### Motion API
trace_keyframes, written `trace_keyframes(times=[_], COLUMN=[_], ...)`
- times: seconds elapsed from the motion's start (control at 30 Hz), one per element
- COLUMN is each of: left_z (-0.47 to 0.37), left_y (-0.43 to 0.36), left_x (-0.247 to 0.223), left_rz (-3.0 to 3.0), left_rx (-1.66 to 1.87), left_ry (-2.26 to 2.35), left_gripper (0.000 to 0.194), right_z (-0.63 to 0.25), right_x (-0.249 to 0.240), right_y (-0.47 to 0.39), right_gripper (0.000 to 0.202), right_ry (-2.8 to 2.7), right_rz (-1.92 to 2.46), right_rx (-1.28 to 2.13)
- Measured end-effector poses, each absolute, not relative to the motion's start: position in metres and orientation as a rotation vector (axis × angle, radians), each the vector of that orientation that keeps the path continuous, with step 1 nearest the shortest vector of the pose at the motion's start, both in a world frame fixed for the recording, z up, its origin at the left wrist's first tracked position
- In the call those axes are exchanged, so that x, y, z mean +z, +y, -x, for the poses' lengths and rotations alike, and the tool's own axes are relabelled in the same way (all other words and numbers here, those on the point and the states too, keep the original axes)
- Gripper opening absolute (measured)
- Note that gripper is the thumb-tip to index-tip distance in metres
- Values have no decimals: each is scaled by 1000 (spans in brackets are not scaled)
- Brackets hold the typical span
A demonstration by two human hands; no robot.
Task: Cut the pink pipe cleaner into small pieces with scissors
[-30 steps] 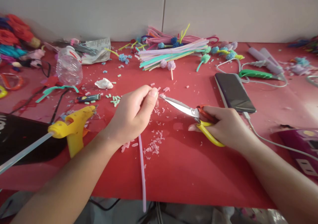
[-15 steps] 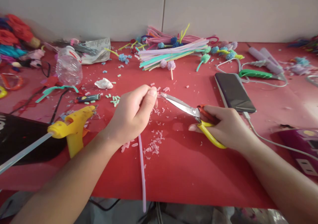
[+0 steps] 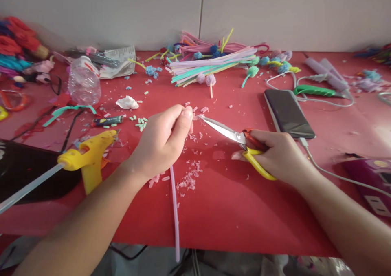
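My left hand (image 3: pixel 166 139) is closed in a pinch on a lilac pipe cleaner (image 3: pixel 174 210). Its long tail hangs out below the palm and runs past the table's front edge, while a short end pokes out at the fingertips. In my right hand (image 3: pixel 276 153) are scissors (image 3: pixel 222 130) with red and yellow handles, fingers wrapped through the loops. The blade tips point left and reach the short end by my left fingertips. Pink clippings (image 3: pixel 189 178) of fuzz lie on the table under the hands. The part of the pipe cleaner inside my fist is hidden.
A yellow glue gun (image 3: pixel 91 155) lies at left, near a clear plastic bottle (image 3: pixel 84 82). Bundled pipe cleaners (image 3: pixel 210 66) lie at the back. A phone (image 3: pixel 290 115) with a white cable and a green-handled cutter (image 3: pixel 314 90) are on the right.
The yellow handle of the scissors has risen slightly toward the red one. My left hand and the pipe cleaner stay in nearly the same place.
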State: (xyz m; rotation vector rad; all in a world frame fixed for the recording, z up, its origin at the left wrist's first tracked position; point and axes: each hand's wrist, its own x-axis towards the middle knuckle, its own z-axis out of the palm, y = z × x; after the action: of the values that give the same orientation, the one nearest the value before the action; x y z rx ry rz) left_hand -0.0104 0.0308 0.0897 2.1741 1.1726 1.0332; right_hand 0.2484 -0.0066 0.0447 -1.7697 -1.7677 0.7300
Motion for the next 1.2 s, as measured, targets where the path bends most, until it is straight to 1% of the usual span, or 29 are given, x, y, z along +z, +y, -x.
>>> trace_keyframes(times=[0.23, 0.57, 1.03, 1.2], left_z=[9, 10, 10, 10], left_y=[30, 30, 30, 30], left_x=[90, 91, 90, 91], left_rz=[-2172, -2190, -2180, -2180], left_rx=[1035, 1008, 1012, 1011], left_ry=[1180, 1226, 1203, 1204], left_gripper=[40, 40, 39, 39], right_z=[-251, -252, -251, -251], right_x=[44, 44, 43, 44], right_y=[-9, -8, -9, -9], right_gripper=[75, 79, 76, 77], right_ry=[-1777, -1781, -1744, -1769], right_rz=[1748, 1746, 1749, 1755], right_rx=[723, 773, 717, 746])
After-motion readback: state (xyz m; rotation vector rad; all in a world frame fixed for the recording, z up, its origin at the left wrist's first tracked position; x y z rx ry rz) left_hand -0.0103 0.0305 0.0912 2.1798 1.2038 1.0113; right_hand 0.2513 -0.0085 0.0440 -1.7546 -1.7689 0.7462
